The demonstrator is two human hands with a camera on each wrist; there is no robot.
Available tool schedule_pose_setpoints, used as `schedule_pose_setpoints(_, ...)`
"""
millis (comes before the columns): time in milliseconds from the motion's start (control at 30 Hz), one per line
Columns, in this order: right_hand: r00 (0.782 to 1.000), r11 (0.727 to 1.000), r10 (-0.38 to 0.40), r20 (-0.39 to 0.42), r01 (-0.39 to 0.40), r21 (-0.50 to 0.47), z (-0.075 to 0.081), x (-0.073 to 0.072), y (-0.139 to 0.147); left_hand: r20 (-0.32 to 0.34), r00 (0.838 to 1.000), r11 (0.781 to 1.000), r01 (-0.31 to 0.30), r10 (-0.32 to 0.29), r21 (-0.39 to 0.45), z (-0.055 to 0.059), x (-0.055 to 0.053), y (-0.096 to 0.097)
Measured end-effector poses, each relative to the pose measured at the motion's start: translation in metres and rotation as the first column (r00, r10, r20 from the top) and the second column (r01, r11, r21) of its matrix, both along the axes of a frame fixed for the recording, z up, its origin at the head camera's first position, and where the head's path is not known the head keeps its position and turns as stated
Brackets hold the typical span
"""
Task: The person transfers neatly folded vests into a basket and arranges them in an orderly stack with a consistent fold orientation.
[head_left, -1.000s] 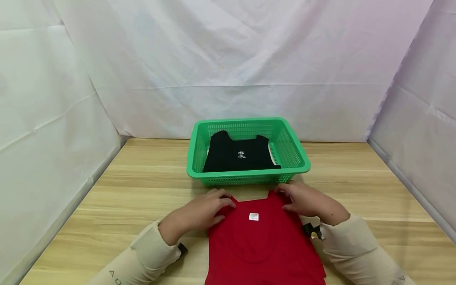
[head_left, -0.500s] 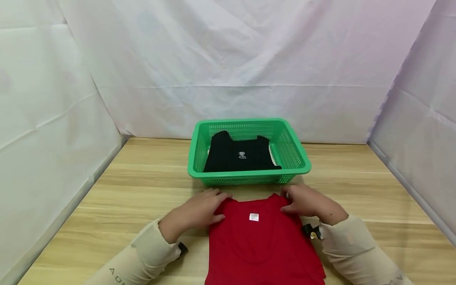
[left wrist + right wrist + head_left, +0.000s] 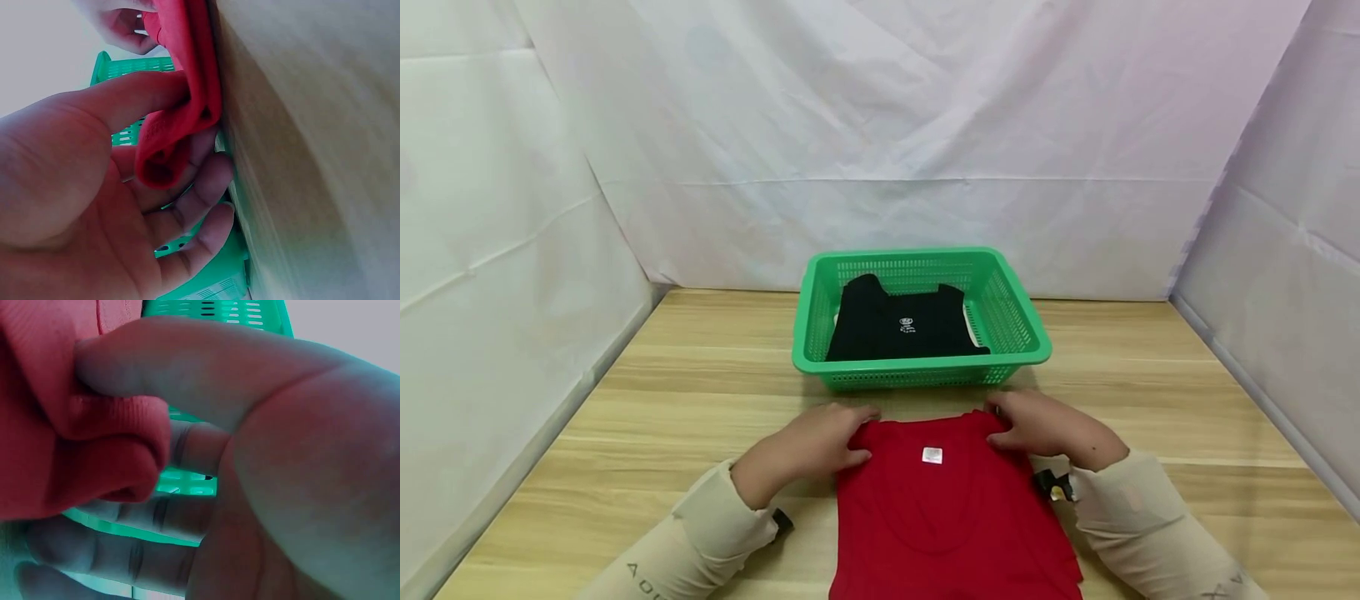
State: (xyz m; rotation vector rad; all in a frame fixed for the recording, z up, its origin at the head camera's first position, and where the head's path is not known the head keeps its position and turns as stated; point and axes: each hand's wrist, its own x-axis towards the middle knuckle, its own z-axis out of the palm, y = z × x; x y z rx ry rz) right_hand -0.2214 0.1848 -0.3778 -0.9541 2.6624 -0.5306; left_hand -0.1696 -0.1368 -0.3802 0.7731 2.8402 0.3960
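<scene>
A red tank top (image 3: 925, 508) with a small white label lies spread on the table, its neck end toward the basket. At its upper left corner my left hand (image 3: 805, 450) pinches the cloth. The left wrist view shows the thumb on the red cloth (image 3: 187, 56), whose edge is curled over into a roll against the fingers. My right hand (image 3: 1052, 425) grips the upper right corner. In the right wrist view its thumb presses into a folded bunch of red fabric (image 3: 112, 450), with the fingers behind and beneath. The garment's lower end runs out of the head view.
Just beyond the top stands a green plastic basket (image 3: 917, 365) holding a folded black garment (image 3: 902, 325) with a white print. Something white shows under it. White cloth walls (image 3: 880, 217) border the wooden table (image 3: 715, 367) at the back and both sides.
The pointed shoulder ends of the red top have been folded down, so its upper edge is now nearly straight. The left hand has shifted slightly left; the basket stays put.
</scene>
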Motion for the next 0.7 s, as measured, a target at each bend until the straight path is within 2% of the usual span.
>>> schedule_pose_setpoints(200,1.0,1.0,0.003,-0.003,-0.003,-0.026,0.0019,0.0016,-0.0029,-0.004,0.999,0.999,-0.036,0.036,0.008,0.0009,-0.0005,-0.0019)
schedule_pose_setpoints(333,0.999,0.999,0.01,0.036,-0.008,-0.053,0.0026,0.0021,-0.0044,-0.005,0.999,0.999,-0.047,0.047,0.014,0.0004,-0.0008,-0.0028)
schedule_pose_setpoints(533,0.997,0.996,0.022,0.079,-0.015,-0.089,0.0024,0.0009,-0.0043,-0.012,1.0,1.0,-0.026,0.026,-0.003,0.0012,-0.0006,-0.0024)
schedule_pose_setpoints(700,0.987,0.991,0.041,0.153,-0.021,-0.132,0.0033,0.0009,-0.0046,0.013,0.999,0.999,-0.042,0.042,0.011,0.0024,-0.0002,-0.0015)
